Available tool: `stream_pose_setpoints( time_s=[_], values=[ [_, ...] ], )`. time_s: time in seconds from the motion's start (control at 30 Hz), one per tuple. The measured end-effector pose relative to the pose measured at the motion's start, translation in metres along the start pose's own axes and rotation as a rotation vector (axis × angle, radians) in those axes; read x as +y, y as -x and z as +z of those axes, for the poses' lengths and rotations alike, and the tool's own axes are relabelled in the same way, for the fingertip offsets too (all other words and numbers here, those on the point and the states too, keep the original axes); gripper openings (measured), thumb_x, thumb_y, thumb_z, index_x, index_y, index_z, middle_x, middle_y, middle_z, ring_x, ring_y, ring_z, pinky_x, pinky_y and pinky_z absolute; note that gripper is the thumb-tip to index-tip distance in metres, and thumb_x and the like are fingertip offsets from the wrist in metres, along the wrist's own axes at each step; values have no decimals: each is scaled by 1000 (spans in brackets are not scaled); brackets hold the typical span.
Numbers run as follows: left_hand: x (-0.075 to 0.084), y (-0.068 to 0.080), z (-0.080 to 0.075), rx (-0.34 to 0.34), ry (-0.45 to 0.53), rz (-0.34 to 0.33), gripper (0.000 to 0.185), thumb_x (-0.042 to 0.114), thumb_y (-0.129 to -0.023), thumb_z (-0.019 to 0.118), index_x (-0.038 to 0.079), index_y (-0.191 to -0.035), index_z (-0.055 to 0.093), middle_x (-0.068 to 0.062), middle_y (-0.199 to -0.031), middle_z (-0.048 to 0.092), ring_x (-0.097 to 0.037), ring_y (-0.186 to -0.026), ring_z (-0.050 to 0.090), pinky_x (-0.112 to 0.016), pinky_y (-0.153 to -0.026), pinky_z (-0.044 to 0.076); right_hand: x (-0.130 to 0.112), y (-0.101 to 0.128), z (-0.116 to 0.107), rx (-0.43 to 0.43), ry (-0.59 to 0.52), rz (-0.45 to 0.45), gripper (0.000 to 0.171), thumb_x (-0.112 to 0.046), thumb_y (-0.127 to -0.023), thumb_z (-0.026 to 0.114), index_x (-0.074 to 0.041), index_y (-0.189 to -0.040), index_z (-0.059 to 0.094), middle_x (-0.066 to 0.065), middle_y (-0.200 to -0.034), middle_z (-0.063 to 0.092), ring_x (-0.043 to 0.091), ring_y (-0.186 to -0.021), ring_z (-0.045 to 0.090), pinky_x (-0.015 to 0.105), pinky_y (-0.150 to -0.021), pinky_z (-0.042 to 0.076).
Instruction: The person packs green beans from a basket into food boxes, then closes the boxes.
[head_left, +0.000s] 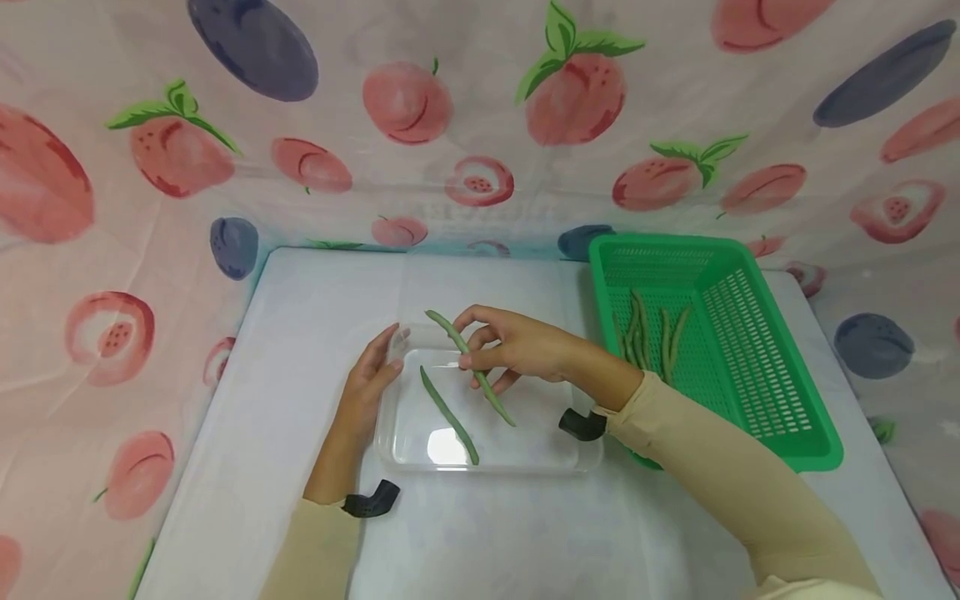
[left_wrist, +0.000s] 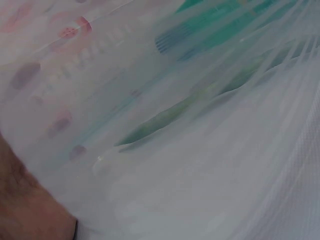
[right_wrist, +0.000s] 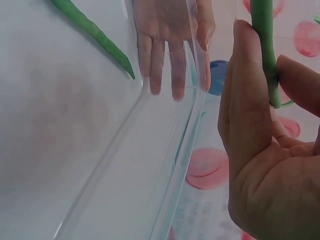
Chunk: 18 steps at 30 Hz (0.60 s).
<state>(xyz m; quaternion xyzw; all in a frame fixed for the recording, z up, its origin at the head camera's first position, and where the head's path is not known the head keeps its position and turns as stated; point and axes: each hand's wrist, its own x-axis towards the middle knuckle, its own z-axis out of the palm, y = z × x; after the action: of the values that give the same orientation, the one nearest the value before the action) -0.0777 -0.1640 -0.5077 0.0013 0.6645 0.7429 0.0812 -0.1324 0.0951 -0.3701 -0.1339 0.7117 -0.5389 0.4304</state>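
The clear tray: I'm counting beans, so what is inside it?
One green bean lies flat inside the clear tray. The right hand pinches a second bean above it. The left hand rests against the tray's left wall, hiding little.

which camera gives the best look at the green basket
The head view: the green basket shows whole, with beans inside. The left wrist view shows only a blurred green smear through clear plastic; the right wrist view shows none of it.
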Motion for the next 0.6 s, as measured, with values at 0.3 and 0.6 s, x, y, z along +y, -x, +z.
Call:
stream_pose_setpoints(
  time_s=[0.3,0.6],
  values=[
    [0,1,-2,9,3,-7,55,23,-104,55,26,-157,40,8,-163,39,-25,-149,41,-51,-114,44,7,-1,-2,10,5,29,41,-12,-99,67,-13,-136,50,14,-112,64,31,-97,69,48,-75,64],
    [0,-1,0,-1,23,-4,56,20,-104,56,23,-157,39,6,-163,40,-23,-148,41,-32,-109,50,7,7,-9,27,10,35,31,-12,-98,67,-15,-128,57,15,-113,65,30,-97,70,48,-77,64]
  ],
)
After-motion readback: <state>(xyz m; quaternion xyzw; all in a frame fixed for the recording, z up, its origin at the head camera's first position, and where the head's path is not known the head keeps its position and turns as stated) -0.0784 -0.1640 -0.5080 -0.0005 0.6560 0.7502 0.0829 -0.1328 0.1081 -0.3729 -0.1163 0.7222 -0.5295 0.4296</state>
